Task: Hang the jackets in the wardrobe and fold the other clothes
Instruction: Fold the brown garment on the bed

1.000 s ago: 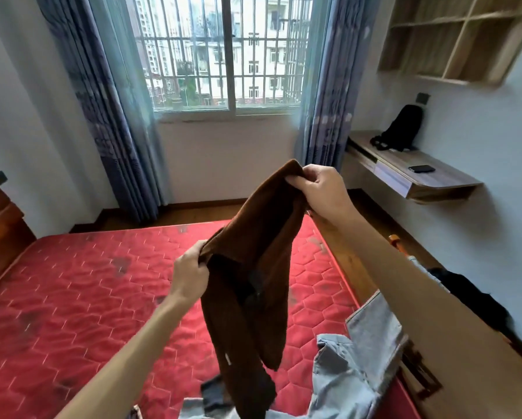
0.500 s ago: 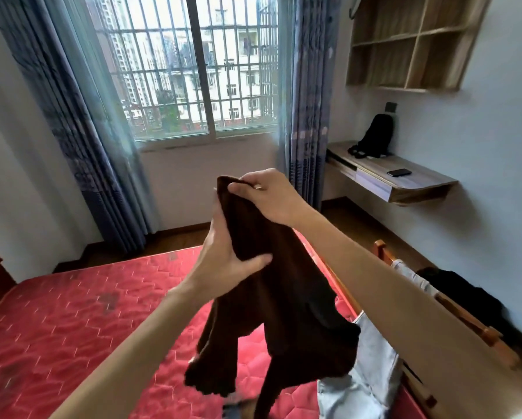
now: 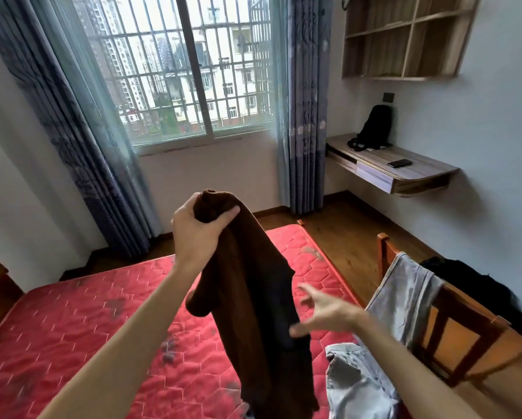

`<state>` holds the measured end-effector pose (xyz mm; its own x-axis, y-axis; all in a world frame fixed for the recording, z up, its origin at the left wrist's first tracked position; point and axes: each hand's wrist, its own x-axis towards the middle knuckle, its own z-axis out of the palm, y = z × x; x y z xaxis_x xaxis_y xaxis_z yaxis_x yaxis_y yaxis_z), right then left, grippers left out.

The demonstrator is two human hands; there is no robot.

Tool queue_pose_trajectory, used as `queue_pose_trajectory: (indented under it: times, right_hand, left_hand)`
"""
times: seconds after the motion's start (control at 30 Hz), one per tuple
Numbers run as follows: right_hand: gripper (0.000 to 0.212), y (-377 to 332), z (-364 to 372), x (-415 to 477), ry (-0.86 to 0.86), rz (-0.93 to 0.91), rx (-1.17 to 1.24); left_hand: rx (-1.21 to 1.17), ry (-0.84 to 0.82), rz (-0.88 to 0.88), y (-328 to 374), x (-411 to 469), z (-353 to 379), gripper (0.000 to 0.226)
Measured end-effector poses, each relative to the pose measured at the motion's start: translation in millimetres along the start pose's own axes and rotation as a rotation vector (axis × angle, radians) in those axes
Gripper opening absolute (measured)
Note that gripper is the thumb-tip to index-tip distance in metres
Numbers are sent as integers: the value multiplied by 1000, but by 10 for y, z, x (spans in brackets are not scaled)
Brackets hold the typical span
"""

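Observation:
My left hand grips the bunched top of a brown garment, which hangs down in front of me above the red mattress. My right hand is off the cloth, blurred, with fingers spread, just right of the hanging garment's middle. A pale grey garment lies at the mattress's right edge and drapes over the wooden footboard. Dark clothing lies heaped on the floor by the right wall.
The window with blue curtains stands ahead. A wall-mounted desk at the right carries a black backpack and a phone. Open wooden shelves hang above it. Wooden floor runs between bed and desk.
My right hand has let go of the garment's top and dropped low to the right, fingers spread. My left hand has taken over the top and holds it alone. The view swung left.

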<state>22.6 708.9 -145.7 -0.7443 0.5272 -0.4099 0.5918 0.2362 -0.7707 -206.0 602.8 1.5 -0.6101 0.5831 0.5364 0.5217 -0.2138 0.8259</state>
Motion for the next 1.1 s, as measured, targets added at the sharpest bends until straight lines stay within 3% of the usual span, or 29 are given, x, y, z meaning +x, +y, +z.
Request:
queue_pose_trajectory:
  times: [0.07,0.1,0.23,0.33,0.43,0.5,0.67,0.83,0.93,1.03,1.1]
  right_hand:
    - [125,224,445,102,-87,-5,53]
    - [105,305,667,174,-49,-45,44]
    - [26,326,1048,381,355,-125,30]
    - [27,183,733,398,521,-172,42]
    - [8,24,257,319,683,-255,151]
    - [10,-133,-14,260,802,-290,196]
    - [11,-686,-308,184,878,-437,90]
    - [17,-1027,-290,-9,808,-609,-43]
    - [13,-1075,-383,-214,645,-558,-117]
    - [5,-1100,-562,-537,247,-434,-119]
    - [7,-1092,-651,-669,72,-313,-106]
  left_hand:
    - [-3,14,-5,-11,21,-7,25]
    - [0,21,-6,-23,33,-16,26]
    - [42,5,-8,-62,83,-230,28]
    - [123,-32,17,-61,129,-624,26]
    - [257,-46,39,-121,152,-1158,30]
    - [366,-74,9,-181,149,-1509,38]
    - [618,-233,-58,-307,48,-2081,39]
    - [646,-262,-64,-392,-152,-2320,9]
    - [398,-328,-278,-394,-317,-2447,8]
    - [247,-498,-589,-442,-470,-2576,47]
    - [197,-602,-765,-487,-540,-2631,55]
